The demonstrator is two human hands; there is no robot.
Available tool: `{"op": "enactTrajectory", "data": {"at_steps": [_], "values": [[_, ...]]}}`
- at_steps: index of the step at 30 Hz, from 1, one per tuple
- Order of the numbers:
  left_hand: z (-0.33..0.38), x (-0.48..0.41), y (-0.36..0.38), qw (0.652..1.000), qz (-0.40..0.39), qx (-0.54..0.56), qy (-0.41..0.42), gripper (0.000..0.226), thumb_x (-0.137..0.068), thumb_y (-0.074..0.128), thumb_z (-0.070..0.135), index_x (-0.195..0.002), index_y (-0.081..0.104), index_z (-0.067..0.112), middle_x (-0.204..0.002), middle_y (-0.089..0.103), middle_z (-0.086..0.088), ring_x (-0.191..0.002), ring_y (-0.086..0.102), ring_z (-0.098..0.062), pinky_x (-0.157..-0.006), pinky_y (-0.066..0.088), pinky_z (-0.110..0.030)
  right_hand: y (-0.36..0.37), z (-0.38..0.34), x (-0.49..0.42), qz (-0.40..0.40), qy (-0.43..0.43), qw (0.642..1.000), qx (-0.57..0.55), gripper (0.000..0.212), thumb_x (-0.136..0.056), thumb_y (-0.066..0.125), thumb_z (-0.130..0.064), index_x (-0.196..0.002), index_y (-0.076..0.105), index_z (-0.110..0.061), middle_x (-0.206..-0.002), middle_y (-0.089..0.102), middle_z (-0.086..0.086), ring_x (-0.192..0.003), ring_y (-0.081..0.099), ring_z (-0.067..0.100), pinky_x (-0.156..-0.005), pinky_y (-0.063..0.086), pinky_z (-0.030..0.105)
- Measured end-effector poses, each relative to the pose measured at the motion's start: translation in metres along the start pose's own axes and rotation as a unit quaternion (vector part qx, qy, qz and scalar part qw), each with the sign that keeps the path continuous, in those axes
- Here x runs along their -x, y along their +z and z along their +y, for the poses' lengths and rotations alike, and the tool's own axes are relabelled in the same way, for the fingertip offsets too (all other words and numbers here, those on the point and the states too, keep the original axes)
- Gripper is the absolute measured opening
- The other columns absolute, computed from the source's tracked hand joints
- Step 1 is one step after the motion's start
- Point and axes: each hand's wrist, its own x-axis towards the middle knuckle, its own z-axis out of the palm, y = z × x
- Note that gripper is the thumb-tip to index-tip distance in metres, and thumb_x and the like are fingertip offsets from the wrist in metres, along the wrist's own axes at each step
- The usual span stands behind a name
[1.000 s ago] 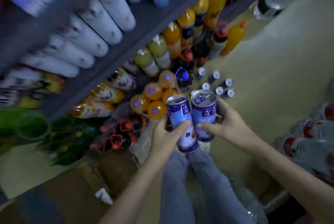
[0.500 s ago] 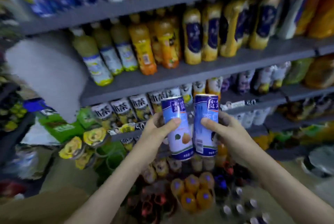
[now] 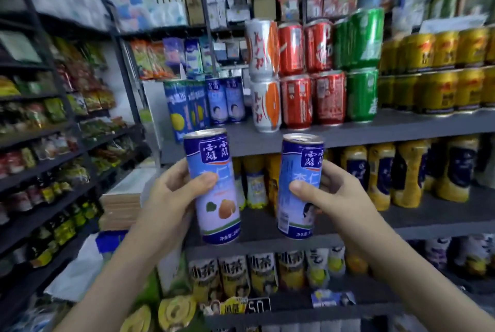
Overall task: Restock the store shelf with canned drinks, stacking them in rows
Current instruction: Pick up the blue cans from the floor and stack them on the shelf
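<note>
Over on the far left, dark racks [image 3: 40,149] hold blurred snack packets. Just right of them a stack of flat brown boxes [image 3: 120,206] sits low beside the drinks shelving.

Next comes the left hand [image 3: 171,198], raised in front of that shelving. Its thumb lies across the front of a tall blue can and the other fingers curl round behind, so the grip is closed snugly on it. This left can [image 3: 215,198] is held in the air, silver lid up, its top tipped a little leftward, with a fruit picture on the lower half.

A clear gap separates it from the right can [image 3: 297,189], which has the same blue label and is also close to upright. The right hand [image 3: 340,198] holds it the same way, thumb across the front and fingers wrapped round the far side.

Both cans hover in front of the edge of the grey top shelf [image 3: 401,124], and neither touches it. On that shelf, behind the left can, a few matching blue cans [image 3: 226,101] stand in a single layer, with taller blue packs [image 3: 184,107] on their left.

Further right are white-and-orange cans [image 3: 263,77], red cans [image 3: 308,74], green cans [image 3: 359,64] and gold cans [image 3: 442,72], each kind stacked two high. One level down, yellow bottles [image 3: 401,173] stand behind and to the right of the right hand.
</note>
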Motion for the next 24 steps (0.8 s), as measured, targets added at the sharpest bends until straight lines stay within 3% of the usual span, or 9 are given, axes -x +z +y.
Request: {"op": "enactTrajectory", "data": {"at_steps": [4, 7, 9, 12, 17, 21, 24], "values": [[0.032, -0.042, -0.043, 0.997, 0.000, -0.013, 0.078, 0.063, -0.029, 0.087, 0.060, -0.083, 0.076, 0.029, -0.086, 0.075, 0.002, -0.072, 0.070, -0.013, -0.059, 0.055, -0.024, 0.041, -0.025, -0.056, -0.012, -0.084, 0.996, -0.002, 0.042, -0.070, 0.070, -0.026, -0.111, 0.063, -0.020, -0.106, 0.072, -0.008, -0.098, 0.066, 0.007, -0.078, 0.052, 0.019], [0.048, -0.071, -0.071, 0.992, 0.015, -0.022, 0.127, 0.058, -0.032, 0.085, 0.062, -0.081, 0.076, 0.032, -0.083, 0.074, 0.006, -0.070, 0.070, -0.010, -0.060, 0.055, -0.022, 0.073, -0.027, -0.102, -0.016, -0.112, 0.994, -0.004, 0.040, -0.073, 0.070, -0.023, -0.111, 0.063, -0.015, -0.105, 0.072, -0.003, -0.096, 0.067, 0.009, -0.074, 0.051, 0.019], [0.055, -0.089, -0.084, 0.988, 0.035, -0.023, 0.150, 0.042, -0.042, 0.081, 0.055, -0.077, 0.076, 0.033, -0.077, 0.074, 0.008, -0.063, 0.069, -0.007, -0.055, 0.054, -0.019, 0.092, -0.023, -0.133, -0.010, -0.112, 0.994, -0.010, 0.033, -0.077, 0.071, -0.014, -0.109, 0.063, -0.012, -0.104, 0.072, -0.001, -0.094, 0.067, 0.009, -0.071, 0.050, 0.018], [0.061, -0.113, -0.104, 0.986, 0.079, -0.002, 0.145, 0.007, -0.068, 0.069, 0.032, -0.070, 0.075, 0.030, -0.068, 0.071, 0.008, -0.053, 0.065, -0.007, -0.047, 0.049, -0.016, 0.111, -0.012, -0.180, -0.001, -0.104, 0.994, 0.014, 0.037, -0.080, 0.072, -0.012, -0.114, 0.061, -0.006, -0.108, 0.070, 0.004, -0.098, 0.067, 0.014, -0.080, 0.052, 0.025], [0.060, -0.140, -0.133, 0.980, 0.114, -0.005, 0.163, 0.003, -0.071, 0.069, 0.021, -0.072, 0.072, 0.022, -0.068, 0.071, 0.007, -0.055, 0.064, -0.008, -0.049, 0.049, -0.016, 0.126, 0.013, -0.245, 0.023, -0.057, 0.994, 0.087, 0.039, -0.072, 0.080, -0.025, -0.104, 0.063, -0.011, -0.101, 0.071, 0.005, -0.096, 0.067, 0.023, -0.092, 0.051, 0.048], [0.056, -0.151, -0.139, 0.976, 0.123, 0.003, 0.181, 0.008, -0.084, 0.056, 0.014, -0.087, 0.062, 0.019, -0.067, 0.070, 0.010, -0.057, 0.064, -0.004, -0.049, 0.049, -0.015, 0.134, 0.028, -0.274, 0.046, -0.016, 0.989, 0.139, 0.052, -0.066, 0.082, -0.034, -0.106, 0.062, -0.007, -0.102, 0.069, 0.010, -0.096, 0.066, 0.027, -0.091, 0.051, 0.047], [0.055, -0.155, -0.144, 0.976, 0.117, -0.001, 0.182, 0.011, -0.079, 0.058, 0.018, -0.090, 0.062, 0.018, -0.070, 0.071, 0.009, -0.059, 0.065, -0.005, -0.051, 0.050, -0.016, 0.136, 0.026, -0.284, 0.039, 0.005, 0.980, 0.195, 0.054, -0.075, 0.079, -0.026, -0.114, 0.053, 0.001, -0.109, 0.066, 0.016, -0.099, 0.064, 0.028, -0.084, 0.054, 0.040]]}}
